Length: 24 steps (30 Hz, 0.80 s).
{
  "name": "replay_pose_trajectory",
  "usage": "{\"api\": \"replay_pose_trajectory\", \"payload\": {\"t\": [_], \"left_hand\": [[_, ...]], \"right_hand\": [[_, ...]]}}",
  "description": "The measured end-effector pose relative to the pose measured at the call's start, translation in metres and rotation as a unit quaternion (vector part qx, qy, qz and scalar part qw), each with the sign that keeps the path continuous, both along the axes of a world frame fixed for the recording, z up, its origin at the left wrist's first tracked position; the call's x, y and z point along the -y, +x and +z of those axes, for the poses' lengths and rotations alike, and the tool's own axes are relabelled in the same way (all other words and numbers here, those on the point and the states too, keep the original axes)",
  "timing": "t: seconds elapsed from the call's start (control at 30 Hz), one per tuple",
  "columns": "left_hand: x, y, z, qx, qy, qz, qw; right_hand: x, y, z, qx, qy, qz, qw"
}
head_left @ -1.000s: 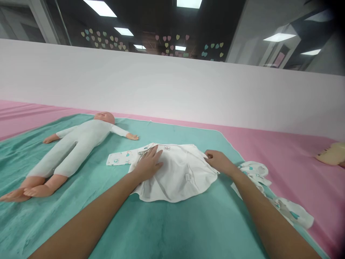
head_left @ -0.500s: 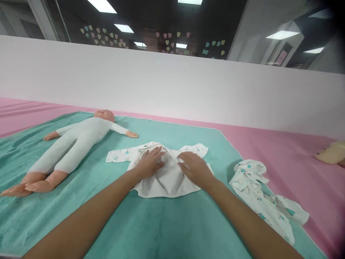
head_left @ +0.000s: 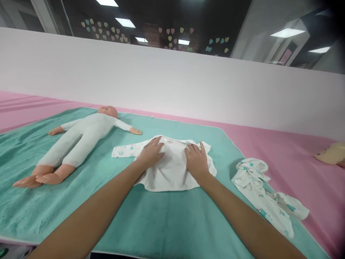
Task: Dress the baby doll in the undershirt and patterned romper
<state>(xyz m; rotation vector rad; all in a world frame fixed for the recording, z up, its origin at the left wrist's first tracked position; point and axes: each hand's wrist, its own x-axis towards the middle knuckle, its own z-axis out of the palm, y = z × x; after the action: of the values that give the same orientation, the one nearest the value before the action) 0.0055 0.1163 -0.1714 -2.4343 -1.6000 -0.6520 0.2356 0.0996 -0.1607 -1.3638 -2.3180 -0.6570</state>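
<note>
The left hand's fingers lie flat on the white shirt, thumb apart; the right hand's fingers are spread over its opposite side. The shirt is laid out between the near and far edges of the teal blanket. Its patterned sleeves reach out sideways. A doll lies with its head at the blanket's far edge; a patterned garment straddles the right edge, over pink sheeting.

shirt label: unreadably small | beige object: cut at right | dark object: cut below
</note>
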Motion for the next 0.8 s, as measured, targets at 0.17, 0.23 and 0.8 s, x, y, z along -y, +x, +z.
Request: {"api": "replay_pose_trajectory", "payload": {"t": [0.17, 0.23, 0.8], "left_hand": [[0.005, 0.002, 0.001, -0.026, -0.009, -0.033, 0.999], [0.007, 0.001, 0.001, -0.035, -0.034, -0.050, 0.998], [0.011, -0.025, 0.025, -0.143, 0.032, 0.007, 0.989]], "right_hand": [[0.011, -0.041, -0.013, -0.044, -0.137, 0.128, 0.981], [-0.006, -0.054, -0.018, -0.071, -0.210, 0.115, 0.968], [-0.058, -0.046, -0.022, -0.143, -0.201, -0.086, 0.965]]}}
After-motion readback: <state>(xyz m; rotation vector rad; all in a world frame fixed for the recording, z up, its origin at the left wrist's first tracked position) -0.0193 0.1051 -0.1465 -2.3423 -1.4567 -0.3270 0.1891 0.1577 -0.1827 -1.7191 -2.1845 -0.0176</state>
